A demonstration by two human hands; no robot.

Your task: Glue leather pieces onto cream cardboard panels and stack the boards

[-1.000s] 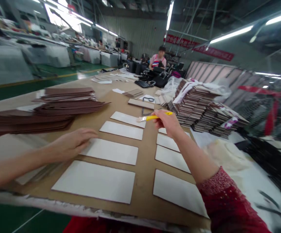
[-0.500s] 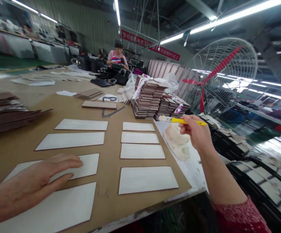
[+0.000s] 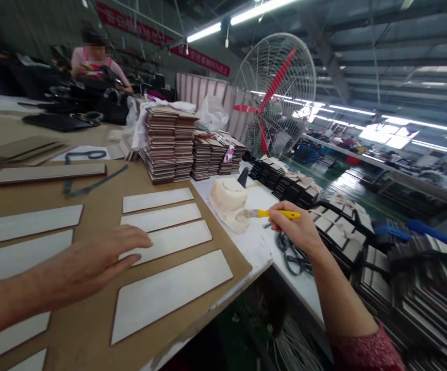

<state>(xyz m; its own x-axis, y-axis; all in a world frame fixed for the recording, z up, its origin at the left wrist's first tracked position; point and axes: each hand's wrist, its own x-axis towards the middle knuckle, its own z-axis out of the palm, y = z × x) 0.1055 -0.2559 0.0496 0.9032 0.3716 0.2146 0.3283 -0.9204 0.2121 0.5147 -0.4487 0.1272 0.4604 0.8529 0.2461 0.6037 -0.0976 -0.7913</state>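
Observation:
My right hand [image 3: 295, 224] grips a yellow-handled paintbrush [image 3: 264, 213]. The brush's bristles meet a cream-coloured, crusted mound [image 3: 229, 198] that has a hollow in its near side; I cannot tell what it is made of. Over the white rectangular panels, my left hand [image 3: 103, 257] is held palm down with its fingers stretched out. Its fingertips are over the left end of one panel [image 3: 180, 239]; whether they touch it I cannot tell. A larger white panel [image 3: 172, 293] lies nearer the table's front edge, and two narrower ones lie farther back.
Tall stacks of brown-edged panels [image 3: 169, 147] stand behind the mound. A large fan [image 3: 273, 98] with red blades rises beyond. More stacked pieces [image 3: 343, 216] line the right side. Grey straps [image 3: 293, 257] lie by my right wrist. A co-worker [image 3: 99, 64] is at the far left.
My view has turned to the right. The brush has gone from the air above the mound down to its hollow. My left hand has moved from the left column of panels to the right one.

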